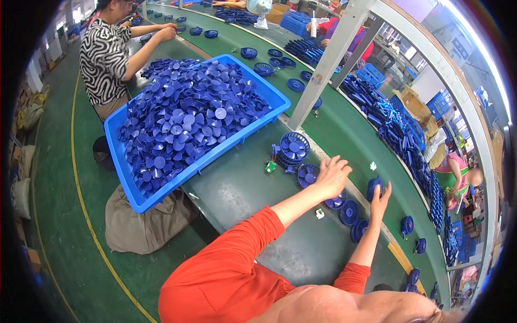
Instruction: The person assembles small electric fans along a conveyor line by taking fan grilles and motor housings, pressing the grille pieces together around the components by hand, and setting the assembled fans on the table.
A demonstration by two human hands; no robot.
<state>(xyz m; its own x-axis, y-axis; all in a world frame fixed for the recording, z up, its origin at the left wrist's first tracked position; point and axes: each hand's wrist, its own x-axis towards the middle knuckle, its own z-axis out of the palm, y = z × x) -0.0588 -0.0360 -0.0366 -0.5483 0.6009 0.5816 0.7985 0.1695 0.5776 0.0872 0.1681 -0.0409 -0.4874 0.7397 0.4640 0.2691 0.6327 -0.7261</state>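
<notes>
My right hand (381, 200) grips a round dark blue fan housing (374, 188) at the near edge of the green conveyor belt. Fingers apart and nothing visible in them, my left hand (333, 176) hovers above the border between worktable and belt. Under and beside it lie blue fan units, among them one with blades (307, 174) and a slatted round grille (348, 212). Left of these, a caged fan (294, 146) rests by a small green circuit board (270, 166). A small whitish part (320, 213) lies on the table.
A big blue tray (215, 171) heaped with fan blades (188, 118) covers the table's left part. The conveyor belt (344, 140) carries more housings. A white metal post (328, 64) rises beside the belt. A co-worker (105, 59) works at the far left.
</notes>
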